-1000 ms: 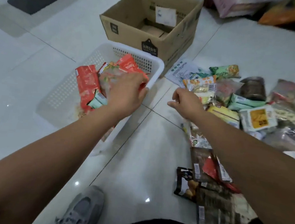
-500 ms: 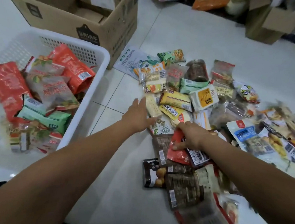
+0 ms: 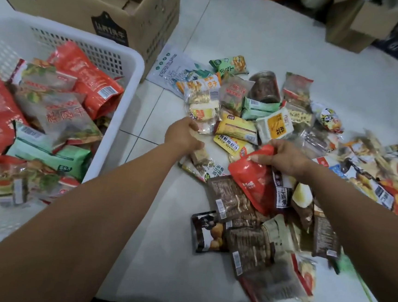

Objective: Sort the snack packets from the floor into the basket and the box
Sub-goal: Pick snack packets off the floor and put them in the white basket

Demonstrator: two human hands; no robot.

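This looks like an indoor room in a home or a small storeroom; which of the two cannot be told. The ground is a pale, glossy tiled floor (image 3: 251, 35) with thin grout lines, and the work is done on it. An open cardboard box (image 3: 142, 18) and a white plastic basket (image 3: 137, 73) stand side by side, a second box (image 3: 348, 31) sits further back, and many snack packets (image 3: 238, 130) and a jar (image 3: 266, 87) lie spread loose over the tiles.
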